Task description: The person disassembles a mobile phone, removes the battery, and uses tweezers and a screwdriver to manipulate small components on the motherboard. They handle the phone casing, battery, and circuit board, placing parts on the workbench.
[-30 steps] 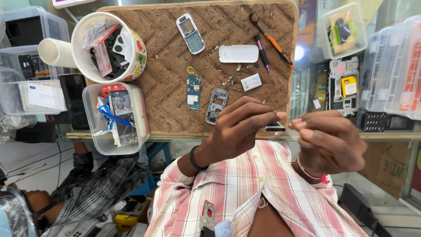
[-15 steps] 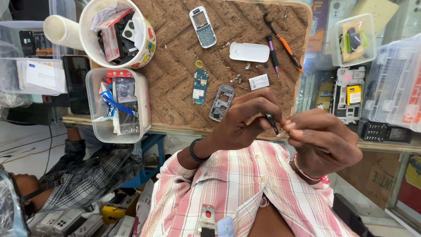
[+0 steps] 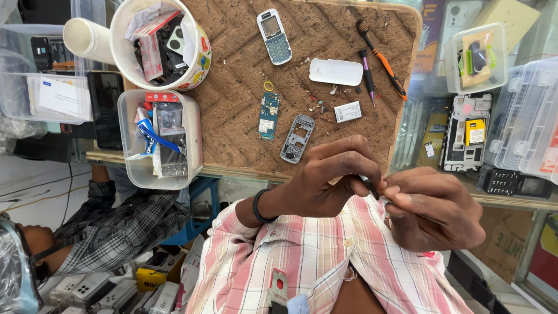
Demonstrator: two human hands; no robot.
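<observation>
Centrally, just below the near edge of a brown woven mat, two bare hands are held together above a pink checked shirt. The left hand, with a black band at the wrist, is closed in a narrow grip on a thin dark tool, which is pinched between thumb and fingertips. The tool's tip is pressed against the right hand, whose thumb and fingers are pinched shut on a small pale piece; most of it is hidden, so its kind cannot be told.

On the mat, which is laid on a table, a grey phone frame is seen nearest the hands, with a blue-green circuit board just beside it. Further up the mat a keypad phone, a white back cover and two screwdrivers are laid out, well apart from the hands. At the mat's left edge a round white tub and a clear rectangular tub are filled with parts. Below the mat's left corner, another person in a dark checked shirt is seen.
</observation>
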